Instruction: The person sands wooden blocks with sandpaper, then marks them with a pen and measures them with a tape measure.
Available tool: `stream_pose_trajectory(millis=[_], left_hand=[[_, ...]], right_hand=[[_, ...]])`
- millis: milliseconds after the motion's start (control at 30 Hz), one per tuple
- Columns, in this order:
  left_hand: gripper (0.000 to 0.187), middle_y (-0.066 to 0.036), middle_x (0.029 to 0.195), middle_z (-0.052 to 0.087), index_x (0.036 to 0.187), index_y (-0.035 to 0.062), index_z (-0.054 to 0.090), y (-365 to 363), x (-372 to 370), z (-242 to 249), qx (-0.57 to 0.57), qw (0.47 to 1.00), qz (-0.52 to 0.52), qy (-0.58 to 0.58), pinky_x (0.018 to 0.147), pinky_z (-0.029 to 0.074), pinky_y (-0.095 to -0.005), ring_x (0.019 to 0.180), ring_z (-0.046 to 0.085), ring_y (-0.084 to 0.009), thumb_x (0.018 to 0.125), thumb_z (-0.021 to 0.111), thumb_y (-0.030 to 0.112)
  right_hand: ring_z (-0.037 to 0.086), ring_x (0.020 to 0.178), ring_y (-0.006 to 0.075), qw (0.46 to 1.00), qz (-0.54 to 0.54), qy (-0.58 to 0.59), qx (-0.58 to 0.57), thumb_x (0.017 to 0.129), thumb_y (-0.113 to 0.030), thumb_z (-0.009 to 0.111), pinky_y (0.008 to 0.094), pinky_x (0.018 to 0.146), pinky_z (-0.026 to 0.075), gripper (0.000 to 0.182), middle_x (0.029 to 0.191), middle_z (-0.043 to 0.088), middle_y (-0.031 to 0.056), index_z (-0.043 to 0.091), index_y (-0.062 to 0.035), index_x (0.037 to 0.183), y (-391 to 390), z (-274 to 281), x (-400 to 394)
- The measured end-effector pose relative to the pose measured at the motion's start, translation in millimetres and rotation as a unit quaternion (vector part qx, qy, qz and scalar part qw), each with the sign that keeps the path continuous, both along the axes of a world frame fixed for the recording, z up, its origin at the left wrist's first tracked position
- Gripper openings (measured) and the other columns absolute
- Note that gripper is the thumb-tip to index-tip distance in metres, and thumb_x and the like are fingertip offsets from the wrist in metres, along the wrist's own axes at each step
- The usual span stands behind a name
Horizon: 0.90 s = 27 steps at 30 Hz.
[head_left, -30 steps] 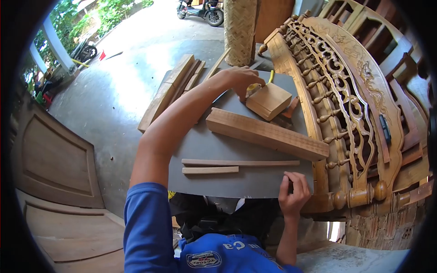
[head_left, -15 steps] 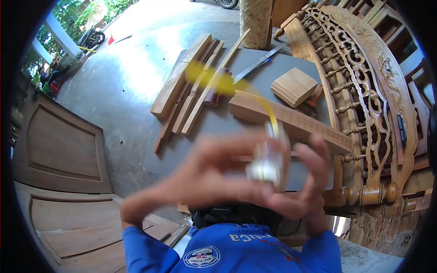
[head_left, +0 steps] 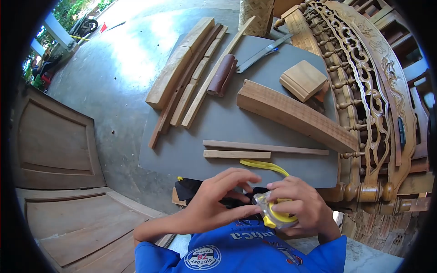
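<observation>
My right hand is wrapped round a tape measure with a clear case and yellow parts, held close in front of my blue shirt. From it a yellow strap reaches over the near edge of the table. My left hand is beside it with fingers curved and apart, the thumb tip right at the side of the case. Just beyond the hands, a short wood strip and a longer thin strip lie side by side on the grey tabletop.
A thick squared timber lies at the right, near a wooden block. Long wood pieces, a brown roll and a flat metal tool are farther back. A carved wooden frame borders the right; panelled doors stand left.
Both hands have lowered toward my body with the tape measure, which now rests in my right hand. The yellow strap, swinging in the air before, now hangs low by the table edge.
</observation>
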State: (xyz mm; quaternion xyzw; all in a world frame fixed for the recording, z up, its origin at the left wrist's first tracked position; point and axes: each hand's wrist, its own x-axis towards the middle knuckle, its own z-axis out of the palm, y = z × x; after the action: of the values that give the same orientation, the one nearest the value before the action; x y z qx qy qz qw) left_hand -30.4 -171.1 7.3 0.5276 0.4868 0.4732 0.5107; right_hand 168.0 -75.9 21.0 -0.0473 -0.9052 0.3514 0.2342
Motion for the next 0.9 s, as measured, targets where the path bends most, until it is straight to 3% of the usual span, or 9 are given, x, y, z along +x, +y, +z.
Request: stream_pose_trajectory(millis=[100, 200, 333, 400, 500, 633, 900], left_hand=[[0.025, -0.011, 0.085, 0.066, 0.099, -0.0023, 0.063, -2, -5, -4, -0.026, 0.998, -0.039, -0.038, 0.071, 0.052, -0.0228, 0.078, 0.065, -0.0129, 0.077, 0.07, 0.007], [0.019, -0.009, 0.081, 0.066, 0.094, -0.0029, 0.064, -9, -7, -1, -0.123, 0.987, -0.037, -0.101, 0.067, 0.051, -0.021, 0.076, 0.063, -0.0102, 0.078, 0.069, 0.006], [0.009, -0.006, 0.076, 0.065, 0.086, -0.0028, 0.066, -15, -38, 3, -0.091, 0.994, 0.056, -0.038, 0.061, 0.047, -0.0189, 0.069, 0.059, -0.0065, 0.079, 0.067, 0.003], [0.01, -0.006, 0.075, 0.065, 0.086, -0.0027, 0.066, -19, -61, -12, -0.104, 0.985, 0.134, -0.018, 0.06, 0.047, -0.0185, 0.068, 0.059, -0.0067, 0.079, 0.067, 0.004], [0.011, -0.006, 0.075, 0.065, 0.087, -0.0031, 0.066, -15, -78, -23, -0.132, 0.964, 0.225, 0.054, 0.061, 0.048, -0.0181, 0.068, 0.059, -0.007, 0.08, 0.067, 0.006], [0.017, -0.008, 0.077, 0.066, 0.091, -0.004, 0.065, -6, -75, -22, -0.142, 0.964, 0.211, 0.07, 0.065, 0.05, -0.0205, 0.07, 0.061, -0.0089, 0.079, 0.068, 0.008], [0.023, -0.012, 0.079, 0.067, 0.095, -0.0045, 0.064, 8, -68, -16, -0.154, 0.952, 0.211, 0.161, 0.066, 0.051, -0.0226, 0.072, 0.063, -0.0114, 0.078, 0.069, 0.01]], right_hand=[[0.06, 0.095, 0.0312, 0.999, 0.019, -0.015, -0.021, 0.053, -0.012, 0.079, 0.0409, 0.075, 0.05, 0.054, 0.105, 0.059, 0.0155, 0.052, -0.0033, 0.099, -1, 7, 3], [0.061, 0.093, 0.0301, 0.999, 0.017, -0.029, -0.041, 0.054, -0.013, 0.079, 0.0385, 0.072, 0.052, 0.053, 0.104, 0.059, 0.0152, 0.053, -0.0027, 0.099, -2, 14, 8], [0.063, 0.086, 0.0269, 0.992, -0.092, -0.082, -0.037, 0.052, -0.011, 0.078, 0.0355, 0.071, 0.052, 0.051, 0.094, 0.061, 0.014, 0.057, -0.004, 0.099, 20, 38, 35], [0.064, 0.082, 0.025, 0.975, -0.179, -0.128, -0.002, 0.051, -0.005, 0.076, 0.0334, 0.072, 0.051, 0.045, 0.09, 0.063, 0.0131, 0.061, -0.0051, 0.093, 36, 47, 55], [0.064, 0.08, 0.0236, 0.961, -0.224, -0.163, -0.009, 0.053, -0.002, 0.074, 0.0314, 0.072, 0.05, 0.038, 0.09, 0.063, 0.0116, 0.063, -0.0047, 0.089, 55, 43, 64], [0.063, 0.081, 0.0226, 0.963, -0.217, -0.14, -0.069, 0.053, -0.002, 0.074, 0.0294, 0.072, 0.048, 0.039, 0.089, 0.063, 0.0098, 0.064, -0.0034, 0.091, 58, 16, 45], [0.059, 0.078, 0.0237, 0.96, -0.223, -0.154, -0.073, 0.064, -0.005, 0.073, 0.0323, 0.069, 0.047, 0.032, 0.087, 0.054, 0.0094, 0.063, -0.0035, 0.094, 54, 1, 13]])
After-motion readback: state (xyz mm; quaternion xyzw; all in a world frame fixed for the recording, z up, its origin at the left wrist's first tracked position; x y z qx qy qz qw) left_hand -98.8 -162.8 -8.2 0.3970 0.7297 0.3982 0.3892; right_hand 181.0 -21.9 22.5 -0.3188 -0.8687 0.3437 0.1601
